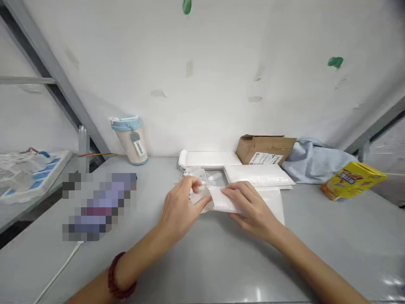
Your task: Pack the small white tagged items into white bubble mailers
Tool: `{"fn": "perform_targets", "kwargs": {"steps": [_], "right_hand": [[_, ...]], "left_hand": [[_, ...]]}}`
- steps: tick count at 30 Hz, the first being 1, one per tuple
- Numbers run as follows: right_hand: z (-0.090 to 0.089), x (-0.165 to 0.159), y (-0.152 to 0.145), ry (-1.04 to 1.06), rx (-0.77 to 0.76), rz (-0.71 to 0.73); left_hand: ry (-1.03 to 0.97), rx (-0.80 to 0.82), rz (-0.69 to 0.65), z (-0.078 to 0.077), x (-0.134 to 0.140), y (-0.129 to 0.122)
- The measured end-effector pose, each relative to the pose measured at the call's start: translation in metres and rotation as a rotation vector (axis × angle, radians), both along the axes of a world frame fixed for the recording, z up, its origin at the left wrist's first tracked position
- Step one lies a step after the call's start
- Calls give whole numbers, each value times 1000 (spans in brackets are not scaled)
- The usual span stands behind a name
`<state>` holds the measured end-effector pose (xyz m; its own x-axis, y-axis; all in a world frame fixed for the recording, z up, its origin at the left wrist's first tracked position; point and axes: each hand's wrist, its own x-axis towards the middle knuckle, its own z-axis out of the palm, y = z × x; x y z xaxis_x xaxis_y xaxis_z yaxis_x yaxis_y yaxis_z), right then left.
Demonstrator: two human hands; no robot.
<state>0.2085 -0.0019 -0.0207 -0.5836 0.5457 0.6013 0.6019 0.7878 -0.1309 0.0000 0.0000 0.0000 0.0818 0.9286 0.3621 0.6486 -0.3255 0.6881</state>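
Observation:
Above the grey table, my right hand [247,202] grips a small white padded envelope [223,200] from its right side, fingers on top and thumb below. At the envelope's left end, my left hand [183,200] is closed in a pinch on its thin pale flap [201,194]. Just behind my hands lie small clear plastic packets with thin white cords [202,172]. A larger white padded envelope [257,174] rests behind my right hand, and a flat white sheet [274,202] shows partly beneath that hand.
Further back are a long white padded packet [211,158], an open cardboard box [265,147] and a light blue cloth [319,162]. A yellow snack box [352,180] stands to the right. Leftward are a lidded tumbler [131,139], a pixelated device [101,207] and a white tray [61,169].

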Motion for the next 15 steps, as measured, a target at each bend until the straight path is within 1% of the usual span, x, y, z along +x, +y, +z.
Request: {"fn": "perform_targets", "kwargs": {"steps": [2, 4, 7, 8, 10, 12, 15], "right_hand": [[1, 3, 0, 16, 10, -17], [3, 4, -1, 21, 12, -15], [5, 1, -5, 9, -4, 21], [5, -1, -7, 1, -14, 41], [6, -6, -11, -15, -28, 85], [5, -10, -15, -38, -9, 111], [4, -16, -18, -101, 68, 88]], "left_hand": [[-74, -41, -5, 3, -4, 7], [-132, -137, -78, 5, -7, 12], [-188, -395, -327, 7, -7, 12], [-183, -441, -373, 6, -6, 10], [-154, -456, -376, 4, -3, 6], [-136, -430, -325, 2, 1, 2], [-190, -426, -265, 0, 3, 1]]}}
